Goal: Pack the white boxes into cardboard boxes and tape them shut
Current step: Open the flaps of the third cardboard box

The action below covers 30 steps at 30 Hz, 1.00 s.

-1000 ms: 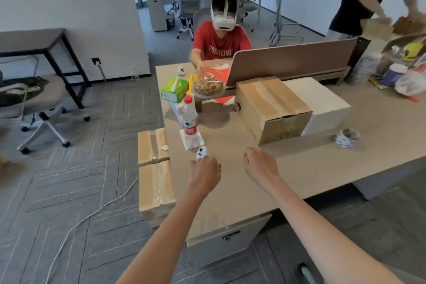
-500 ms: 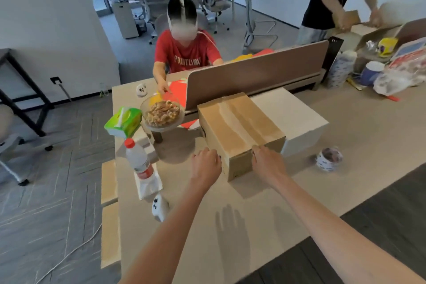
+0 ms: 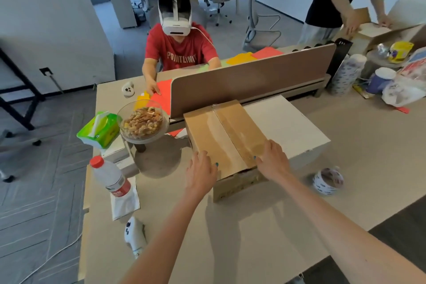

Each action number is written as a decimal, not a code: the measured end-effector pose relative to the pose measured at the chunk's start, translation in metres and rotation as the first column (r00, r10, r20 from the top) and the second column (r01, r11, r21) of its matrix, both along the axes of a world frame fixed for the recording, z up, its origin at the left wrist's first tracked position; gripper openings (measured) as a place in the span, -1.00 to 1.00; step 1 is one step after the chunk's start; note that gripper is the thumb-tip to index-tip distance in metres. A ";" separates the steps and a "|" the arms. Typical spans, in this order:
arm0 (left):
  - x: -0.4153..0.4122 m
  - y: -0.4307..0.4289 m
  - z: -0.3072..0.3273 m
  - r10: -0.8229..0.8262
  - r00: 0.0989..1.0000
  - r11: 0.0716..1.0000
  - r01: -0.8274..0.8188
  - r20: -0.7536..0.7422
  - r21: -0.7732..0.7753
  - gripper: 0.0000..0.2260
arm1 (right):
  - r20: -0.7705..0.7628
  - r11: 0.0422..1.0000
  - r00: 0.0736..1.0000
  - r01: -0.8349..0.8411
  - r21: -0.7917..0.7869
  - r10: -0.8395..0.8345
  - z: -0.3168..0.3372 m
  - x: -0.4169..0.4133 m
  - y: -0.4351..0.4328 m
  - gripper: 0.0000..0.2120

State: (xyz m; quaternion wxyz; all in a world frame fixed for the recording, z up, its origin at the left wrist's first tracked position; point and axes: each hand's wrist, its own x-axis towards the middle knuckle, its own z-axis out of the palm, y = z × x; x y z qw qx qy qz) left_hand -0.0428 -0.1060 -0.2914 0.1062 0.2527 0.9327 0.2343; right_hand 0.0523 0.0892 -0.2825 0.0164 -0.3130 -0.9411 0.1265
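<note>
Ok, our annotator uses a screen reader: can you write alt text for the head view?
Both hands, left hand and right hand, rest on the near edge of a taped cardboard box on a desk. A white box sits beside it, tape roll to the right.

Both bare forearms reach forward from the lower edge toward 12 o'clock, the left rising from 6 o'clock, the right slanting in from 4 o'clock. The left hand (image 3: 201, 174) lies palm down, fingers together and bent slightly forward. The right hand (image 3: 273, 160), at its 2 o'clock, is flat too, fingers spread; neither closes a grip.
</note>
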 end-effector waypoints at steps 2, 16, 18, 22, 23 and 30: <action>-0.003 0.008 -0.009 0.007 0.996 1.000 -0.007 0.086 -0.004 -0.45 | 0.070 0.994 0.997 -0.035 -0.108 0.043 -0.006 -0.004 0.016 -0.36; 0.035 0.067 -0.040 0.244 0.931 0.968 -0.249 0.271 -0.016 0.19 | 0.058 0.911 0.911 -0.401 -0.097 0.407 -0.026 0.012 0.082 0.01; 0.047 0.079 -0.040 0.264 0.929 0.963 -0.271 0.258 -0.007 0.18 | 0.048 0.899 0.901 -0.425 -0.106 0.432 -0.027 0.018 0.096 0.00; 0.067 0.112 -0.038 0.294 0.920 0.950 -0.311 0.261 0.027 0.19 | 0.043 0.893 0.896 -0.436 -0.109 0.443 -0.033 0.030 0.131 0.03; 0.070 0.121 -0.038 0.298 0.919 0.948 -0.316 0.257 0.032 0.19 | 0.044 0.893 0.895 -0.437 -0.111 0.444 -0.033 0.033 0.140 0.04; 0.079 0.192 -0.036 0.288 0.928 0.954 -0.299 0.238 0.010 0.14 | 0.038 0.899 0.900 -0.432 -0.067 0.435 -0.033 0.045 0.210 0.03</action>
